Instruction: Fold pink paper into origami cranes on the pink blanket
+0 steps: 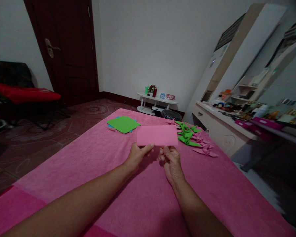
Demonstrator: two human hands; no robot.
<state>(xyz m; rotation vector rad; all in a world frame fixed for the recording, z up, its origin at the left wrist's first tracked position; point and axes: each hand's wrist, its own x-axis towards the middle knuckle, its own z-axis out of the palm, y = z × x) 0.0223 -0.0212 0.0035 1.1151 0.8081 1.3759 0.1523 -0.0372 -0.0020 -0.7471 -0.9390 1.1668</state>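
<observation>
A pink sheet of paper (pixel 157 135), in the shape of a wide rectangle, is held up over the pink cloth. My left hand (pixel 138 155) grips its lower left edge, the thumb lying across the front. At the lower right edge, my right hand (pixel 171 160) pinches the paper between thumb and curled fingers. To the left lies a stack of green paper squares (pixel 123 124) with blue sheets showing beneath. Green folded paper cranes (pixel 186 135) and pink folded paper cranes (pixel 206 150) are grouped to the right of the sheet.
The pink cloth (pixel 88 171) covers the surface in front of me. A dressing table (pixel 227 121) crowded with bottles stands at the right. A red folding chair (pixel 24 93) is at the left, near a dark door (pixel 64 49). A small white table (pixel 144 95) stands by the wall.
</observation>
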